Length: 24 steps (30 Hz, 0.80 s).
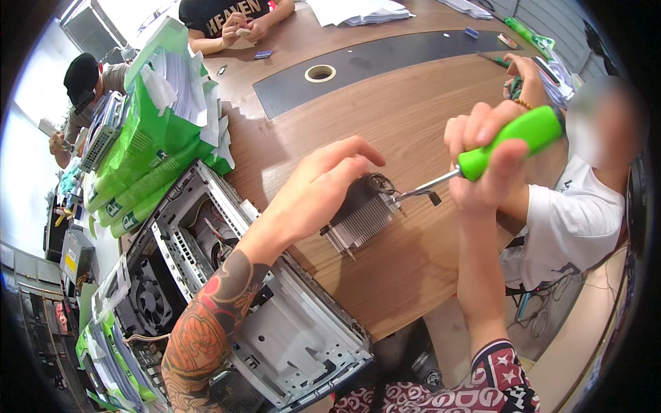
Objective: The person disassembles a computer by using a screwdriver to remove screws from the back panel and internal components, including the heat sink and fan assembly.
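Note:
My left hand grips a CPU cooler on the wooden table, its fingers over the black fan side. Silver fins face toward me, and short mounting posts stick out at the corners. A thin cable with a small dark plug hangs off the cooler's right side. In my right hand is a screwdriver with a thick bright green handle. Its metal shaft points left and slightly down, and the tip meets the cooler's right edge by the cable; the exact contact is too small to tell.
An opened computer case lies under my left forearm, a fan inside. Green bags stuffed with papers stand beyond it. A tape roll sits on the dark table inlay. People work at the left, far side and right, the nearest in a white shirt.

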Motion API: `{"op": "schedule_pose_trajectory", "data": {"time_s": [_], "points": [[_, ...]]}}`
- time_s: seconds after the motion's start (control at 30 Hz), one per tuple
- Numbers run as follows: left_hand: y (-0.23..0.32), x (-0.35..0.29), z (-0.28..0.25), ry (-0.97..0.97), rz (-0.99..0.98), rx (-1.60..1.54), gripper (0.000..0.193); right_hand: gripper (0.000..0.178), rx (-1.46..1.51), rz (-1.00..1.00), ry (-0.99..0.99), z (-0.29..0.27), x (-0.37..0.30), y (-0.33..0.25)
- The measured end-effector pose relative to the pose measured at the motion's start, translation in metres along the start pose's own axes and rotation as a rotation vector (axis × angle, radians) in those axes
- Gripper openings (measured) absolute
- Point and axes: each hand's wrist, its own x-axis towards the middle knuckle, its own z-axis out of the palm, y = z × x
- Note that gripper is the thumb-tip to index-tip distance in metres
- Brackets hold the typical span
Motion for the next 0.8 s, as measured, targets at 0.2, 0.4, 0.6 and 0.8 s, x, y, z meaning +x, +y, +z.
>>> {"op": "schedule_pose_trajectory", "data": {"time_s": [0.2,0.4,0.6,0.8], "points": [[0.007,-0.004,-0.003,-0.062,-0.025,0.101,0.031,0.027,0.003,-0.062,0.074,0.026,-0.001,-0.008],[0.008,-0.006,-0.003,-0.088,-0.073,0.123,0.034,0.032,-0.201,-0.076,0.02,0.03,-0.011,-0.002],[0.005,-0.004,0.003,-0.041,-0.003,0.117,0.034,0.035,-0.177,-0.075,-0.014,0.028,-0.01,-0.011],[0.002,-0.002,0.001,-0.068,0.004,0.164,0.033,0.036,-0.213,-0.024,-0.072,0.029,-0.008,-0.014]]}}
